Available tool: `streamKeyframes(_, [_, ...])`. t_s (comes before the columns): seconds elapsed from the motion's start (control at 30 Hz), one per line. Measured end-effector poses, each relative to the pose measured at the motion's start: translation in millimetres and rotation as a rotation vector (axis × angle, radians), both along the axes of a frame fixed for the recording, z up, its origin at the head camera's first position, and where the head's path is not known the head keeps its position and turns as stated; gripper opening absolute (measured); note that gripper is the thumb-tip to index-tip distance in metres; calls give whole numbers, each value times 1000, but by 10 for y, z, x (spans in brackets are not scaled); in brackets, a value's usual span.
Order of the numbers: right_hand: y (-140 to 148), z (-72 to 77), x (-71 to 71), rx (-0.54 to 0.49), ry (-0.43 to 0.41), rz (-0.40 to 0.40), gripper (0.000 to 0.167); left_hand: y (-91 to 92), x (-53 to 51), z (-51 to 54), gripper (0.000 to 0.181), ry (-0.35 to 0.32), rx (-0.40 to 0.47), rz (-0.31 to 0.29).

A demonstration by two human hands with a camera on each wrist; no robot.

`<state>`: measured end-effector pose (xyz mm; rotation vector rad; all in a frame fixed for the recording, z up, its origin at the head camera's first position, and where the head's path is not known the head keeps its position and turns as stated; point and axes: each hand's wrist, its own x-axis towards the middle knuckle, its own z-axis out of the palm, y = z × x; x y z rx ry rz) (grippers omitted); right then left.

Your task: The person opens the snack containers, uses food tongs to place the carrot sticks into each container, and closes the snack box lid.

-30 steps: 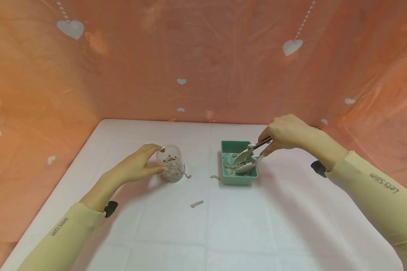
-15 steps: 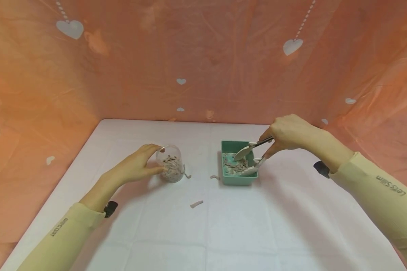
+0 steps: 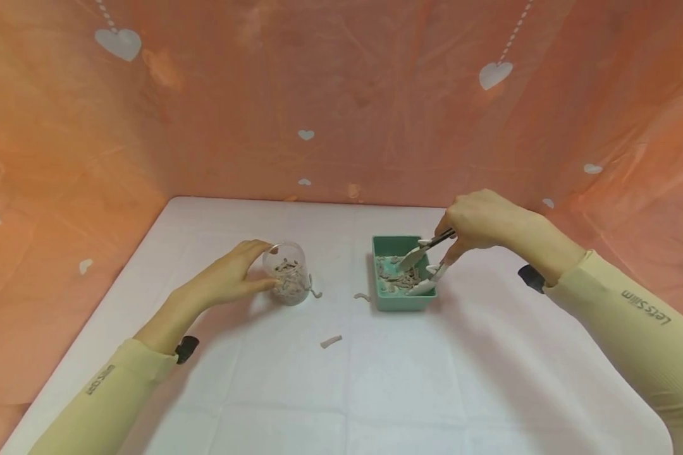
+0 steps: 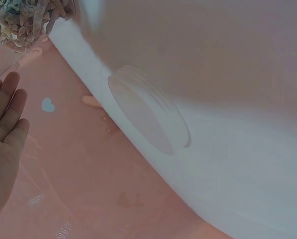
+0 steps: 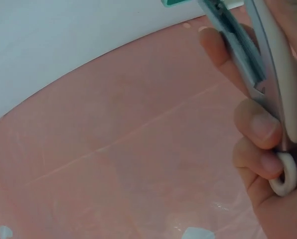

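My left hand (image 3: 233,272) holds a clear plastic jar (image 3: 287,297) between thumb and fingers. Grey-brown, worm-like strips (image 3: 286,268) fill much of the jar, and one hangs on its right side. My right hand (image 3: 478,221) grips a pair of tongs (image 3: 441,239) with pale tips. Those tips stand apart inside a green rectangular tray (image 3: 401,304), low among more strips (image 3: 406,278). In the right wrist view, fingers curl round the tongs' handles (image 5: 285,84); the tips are out of sight there.
Two loose strips lie on the white cloth: a curved piece (image 3: 362,296) beside the tray and a straighter piece (image 3: 331,341) nearer me. A clear round lid (image 4: 148,109) lies on the table in the left wrist view. An orange curtain (image 3: 341,114) with hearts surrounds the table.
The tongs' tips have spread apart in the tray and shifted slightly, showing more strips between them. My left hand and the jar have stayed in place.
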<state>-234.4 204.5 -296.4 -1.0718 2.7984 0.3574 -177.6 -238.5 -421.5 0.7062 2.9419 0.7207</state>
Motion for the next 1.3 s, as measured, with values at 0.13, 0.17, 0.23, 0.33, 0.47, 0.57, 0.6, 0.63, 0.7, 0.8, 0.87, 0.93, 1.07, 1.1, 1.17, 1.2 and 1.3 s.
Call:
streamKeyframes(0.13, [19,-6,4,-15,15,14,40,-2,0,15,72,-4,2,0])
streamKeyframes(0.17, [26,-11,4,-21,15,17,39,0,0,18,72,-4,3,-1])
streamKeyframes(0.23, [39,-24,3,-33,14,27,35,-2,-1,18,71,-5,5,-2])
streamKeyframes(0.33, [57,-51,1,-50,9,43,30,-6,-3,12,71,0,4,-7])
streamKeyframes(0.47, [76,-77,3,-64,13,52,26,-4,-8,16,71,4,3,-10])
streamKeyframes(0.57, [88,-83,8,-77,17,55,26,-4,-7,19,70,8,4,-10])
streamKeyframes(0.6, [94,-85,12,-85,19,59,25,-5,-5,20,70,8,3,-7])
streamKeyframes(0.63, [101,-88,17,-93,19,63,25,-6,-5,18,70,6,3,-6])
streamKeyframes(0.7, [124,-97,30,-110,17,68,26,-5,-2,15,69,4,2,-4])
streamKeyframes(0.8, [174,-117,54,-141,17,71,26,1,-2,13,69,1,0,-3])
streamKeyframes(0.87, [211,-130,65,-164,13,68,25,3,0,13,69,-5,-1,-2])
streamKeyframes(0.93, [252,-135,74,-183,16,63,24,3,3,17,70,-11,-4,0])
streamKeyframes(1.07, [326,-128,93,-210,32,44,23,2,10,23,69,-19,-6,3])
streamKeyframes(1.1, [345,-123,101,-221,36,39,24,-2,8,20,69,-15,-6,2])
streamKeyframes(1.17, [380,-110,120,-246,42,27,25,-8,3,17,69,-13,-6,2])
streamKeyframes(1.2, [396,-101,130,-260,44,23,25,-11,-1,16,69,-9,-5,1])
streamKeyframes(1.3, [447,-71,154,-296,57,9,27,-19,-10,15,70,-10,-4,3])
